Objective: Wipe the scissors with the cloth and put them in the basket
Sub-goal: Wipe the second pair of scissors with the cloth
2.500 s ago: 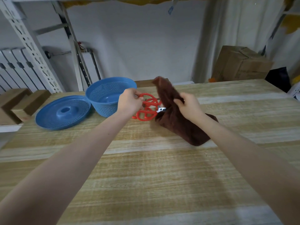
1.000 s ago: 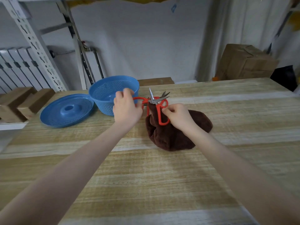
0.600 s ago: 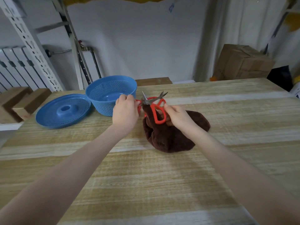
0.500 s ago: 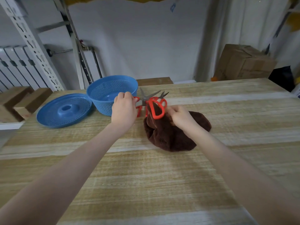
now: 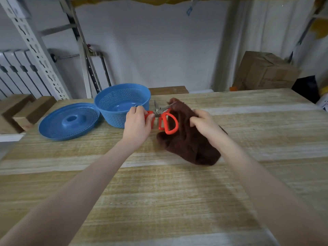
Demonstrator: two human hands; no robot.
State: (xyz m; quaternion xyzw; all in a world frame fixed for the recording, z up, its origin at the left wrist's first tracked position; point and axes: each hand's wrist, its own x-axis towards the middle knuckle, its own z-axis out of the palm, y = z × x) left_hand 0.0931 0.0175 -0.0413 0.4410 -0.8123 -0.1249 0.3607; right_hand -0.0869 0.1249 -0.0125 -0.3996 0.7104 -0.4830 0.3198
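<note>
Red-handled scissors [image 5: 167, 121] with short steel blades spread apart stand upright above the wooden table [image 5: 159, 192]. My left hand [image 5: 137, 126] grips their left handle loop. My right hand [image 5: 204, 124] clutches the dark brown cloth [image 5: 188, 142], whose upper edge is lifted against the right blade tip; its lower part lies bunched on the table. The blue perforated basket [image 5: 122, 103] stands just left of the scissors, behind my left hand.
A blue perforated lid [image 5: 69, 120] lies left of the basket. Wooden blocks [image 5: 23, 110] sit at the far left edge. A metal rack [image 5: 35, 48] and a radiator stand behind; a cardboard box [image 5: 264, 71] is at the back right.
My right hand let go of the right handle loop and took hold of the cloth, raising it to the right blade. The scissors stay upright in my left hand, blades spread.
</note>
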